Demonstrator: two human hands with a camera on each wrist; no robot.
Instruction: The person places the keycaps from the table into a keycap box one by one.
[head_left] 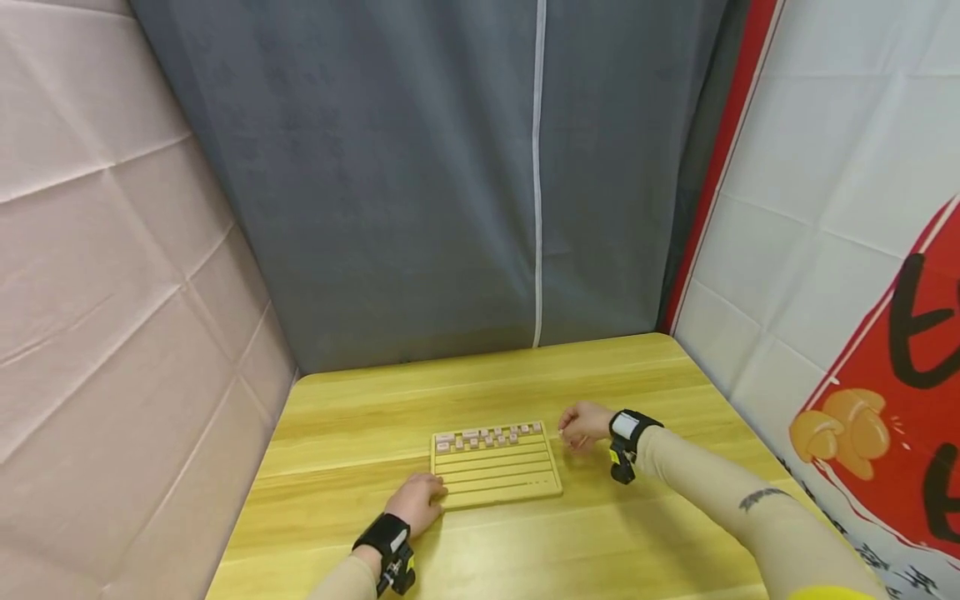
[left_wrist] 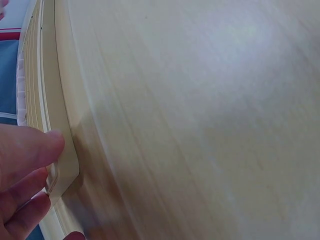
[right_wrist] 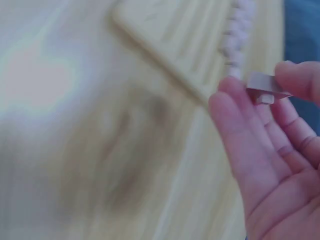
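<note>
A yellow grooved keycap tray (head_left: 498,480) lies flat on the table, with pale pink keycaps (head_left: 491,437) along its far rows. My left hand (head_left: 416,502) holds the tray's near left corner; in the left wrist view the thumb (left_wrist: 47,147) is against the front edge and the fingers are at the corner's side. Just beyond the tray's right edge, my right hand (head_left: 587,423) pinches a single keycap (right_wrist: 265,85) between thumb and fingers. In the right wrist view a small pale stub shows on that keycap's underside.
The wooden table (head_left: 360,425) extends around the tray on all sides. A grey curtain (head_left: 420,192) hangs behind its far edge. White cloth walls (head_left: 127,292) stand at left and right, the right one with a red printed banner (head_left: 900,400).
</note>
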